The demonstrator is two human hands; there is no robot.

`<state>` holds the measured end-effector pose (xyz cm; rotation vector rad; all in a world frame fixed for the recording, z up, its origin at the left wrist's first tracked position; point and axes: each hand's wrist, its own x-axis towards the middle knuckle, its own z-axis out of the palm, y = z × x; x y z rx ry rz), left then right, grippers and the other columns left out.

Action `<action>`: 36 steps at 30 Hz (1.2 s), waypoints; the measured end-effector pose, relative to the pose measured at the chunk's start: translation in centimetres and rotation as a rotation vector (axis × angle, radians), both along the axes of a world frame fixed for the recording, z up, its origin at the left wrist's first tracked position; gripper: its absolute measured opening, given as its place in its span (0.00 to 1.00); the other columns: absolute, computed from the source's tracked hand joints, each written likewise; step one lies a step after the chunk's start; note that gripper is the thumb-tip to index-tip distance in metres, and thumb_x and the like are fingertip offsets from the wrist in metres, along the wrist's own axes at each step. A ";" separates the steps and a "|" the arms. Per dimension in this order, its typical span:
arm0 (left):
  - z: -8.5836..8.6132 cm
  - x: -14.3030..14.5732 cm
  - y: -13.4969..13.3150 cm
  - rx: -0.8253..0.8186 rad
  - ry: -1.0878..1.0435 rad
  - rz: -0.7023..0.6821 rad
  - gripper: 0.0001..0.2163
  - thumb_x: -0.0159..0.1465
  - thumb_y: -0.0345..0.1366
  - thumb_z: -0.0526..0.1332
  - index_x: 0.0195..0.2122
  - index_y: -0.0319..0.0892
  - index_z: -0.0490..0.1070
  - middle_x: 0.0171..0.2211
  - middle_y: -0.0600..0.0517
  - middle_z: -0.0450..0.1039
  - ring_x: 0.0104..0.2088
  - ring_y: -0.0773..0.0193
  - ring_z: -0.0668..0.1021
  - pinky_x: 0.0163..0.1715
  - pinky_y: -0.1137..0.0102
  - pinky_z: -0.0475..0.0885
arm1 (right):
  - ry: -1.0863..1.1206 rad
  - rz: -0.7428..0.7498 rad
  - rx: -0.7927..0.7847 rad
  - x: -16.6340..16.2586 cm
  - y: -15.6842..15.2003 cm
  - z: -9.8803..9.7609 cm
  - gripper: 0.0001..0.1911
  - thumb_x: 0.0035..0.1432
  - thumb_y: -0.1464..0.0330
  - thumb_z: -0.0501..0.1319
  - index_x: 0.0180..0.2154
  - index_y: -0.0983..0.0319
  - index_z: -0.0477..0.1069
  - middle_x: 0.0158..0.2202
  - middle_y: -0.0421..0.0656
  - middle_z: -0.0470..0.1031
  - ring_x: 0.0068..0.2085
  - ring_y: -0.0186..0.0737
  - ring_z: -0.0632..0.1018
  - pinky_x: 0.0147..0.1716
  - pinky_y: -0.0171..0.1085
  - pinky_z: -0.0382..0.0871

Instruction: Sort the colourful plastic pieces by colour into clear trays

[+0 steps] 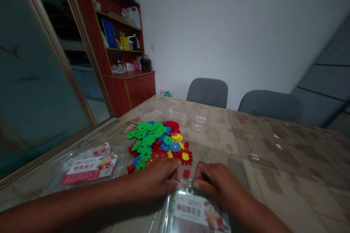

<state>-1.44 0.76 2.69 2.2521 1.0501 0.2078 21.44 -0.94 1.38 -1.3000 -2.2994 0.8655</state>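
Note:
A clear plastic box (170,214) with a printed paper label lies at the near edge of the table in front of me. My left hand (164,175) is closed on its far left corner, fingers curled in. On the far right corner my right hand (212,177) grips the rim the same way, leaving a small gap between the two hands. Just past the box lies a small red piece (186,173). Behind my left hand spreads a heap of interlocking plastic pieces, with green notched discs (149,140), blue discs (175,146), and red and yellow pieces (186,157).
Labelled clear plastic lids or boxes (89,165) lie at the left, beside my left forearm. Clear plastic trays (201,119) stand beyond the heap. Two grey chairs (207,91) are at the table's far side. A red-brown cabinet (140,89) stands at the back left.

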 end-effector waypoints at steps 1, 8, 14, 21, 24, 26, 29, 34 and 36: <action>0.0 0.0 0.1 0.013 0.012 0.013 0.02 0.60 0.32 0.57 0.30 0.42 0.65 0.28 0.56 0.65 0.31 0.64 0.69 0.28 0.72 0.56 | -0.002 0.008 0.024 0.1 0.0 0.0 0.07 0.58 0.71 0.59 0.28 0.60 0.63 0.24 0.33 0.67 0.25 0.31 0.67 0.24 0.29 0.54; 1.0 0.0 1.0 -0.008 0.043 -0.058 0.03 0.63 0.34 0.57 0.31 0.42 0.66 0.30 0.54 0.70 0.31 0.63 0.72 0.28 0.73 0.58 | -0.061 -0.031 0.112 -0.1 -0.2 -0.3 0.10 0.64 0.64 0.57 0.30 0.59 0.63 0.24 0.35 0.69 0.25 0.33 0.70 0.26 0.31 0.54; 1.3 0.2 1.6 0.084 0.091 -0.081 0.02 0.61 0.31 0.58 0.31 0.42 0.66 0.30 0.54 0.70 0.31 0.63 0.72 0.28 0.72 0.58 | -0.029 -0.072 0.126 -0.3 0.0 -0.6 0.10 0.63 0.65 0.57 0.28 0.60 0.63 0.23 0.35 0.68 0.25 0.34 0.70 0.25 0.31 0.54; 0.5 0.6 2.0 0.117 0.047 -0.030 0.02 0.62 0.33 0.59 0.32 0.42 0.67 0.31 0.54 0.71 0.32 0.63 0.72 0.28 0.72 0.57 | 0.018 -0.013 0.039 1.3 0.1 0.1 0.07 0.54 0.74 0.62 0.27 0.61 0.64 0.24 0.33 0.66 0.26 0.32 0.67 0.25 0.29 0.55; 0.4 0.6 2.3 0.112 0.045 -0.041 0.02 0.62 0.33 0.59 0.32 0.42 0.67 0.30 0.55 0.70 0.31 0.63 0.72 0.27 0.72 0.56 | -0.005 -0.048 0.034 1.6 -0.1 0.1 0.08 0.56 0.73 0.61 0.26 0.61 0.64 0.24 0.34 0.67 0.25 0.32 0.67 0.25 0.30 0.55; 0.5 0.4 2.4 0.098 0.045 -0.066 0.03 0.62 0.34 0.58 0.31 0.42 0.67 0.28 0.55 0.69 0.29 0.64 0.71 0.26 0.73 0.56 | -0.028 -0.072 0.042 1.4 -0.3 0.0 0.10 0.58 0.70 0.60 0.26 0.60 0.64 0.23 0.34 0.68 0.25 0.32 0.68 0.25 0.30 0.55; 0.9 0.1 2.7 0.049 0.040 -0.121 0.05 0.64 0.35 0.58 0.30 0.41 0.66 0.27 0.56 0.68 0.27 0.66 0.70 0.25 0.73 0.56 | -0.095 -0.094 0.075 0.9 -0.5 0.1 0.09 0.59 0.69 0.60 0.27 0.61 0.65 0.24 0.36 0.71 0.25 0.33 0.71 0.25 0.31 0.55; 1.2 -0.2 3.1 -0.021 0.027 -0.157 0.16 0.67 0.42 0.55 0.23 0.41 0.59 0.21 0.57 0.57 0.23 0.69 0.62 0.21 0.73 0.52 | -0.157 -0.087 0.127 0.9 -0.1 0.7 0.10 0.60 0.67 0.59 0.27 0.60 0.64 0.23 0.37 0.71 0.24 0.34 0.72 0.24 0.31 0.53; 1.1 -0.2 3.2 -0.097 -0.001 -0.167 0.19 0.69 0.45 0.52 0.22 0.42 0.56 0.20 0.58 0.52 0.21 0.69 0.59 0.20 0.73 0.50 | -0.145 -0.081 0.151 1.2 0.2 0.7 0.11 0.60 0.66 0.59 0.27 0.59 0.63 0.23 0.36 0.70 0.25 0.35 0.71 0.25 0.31 0.53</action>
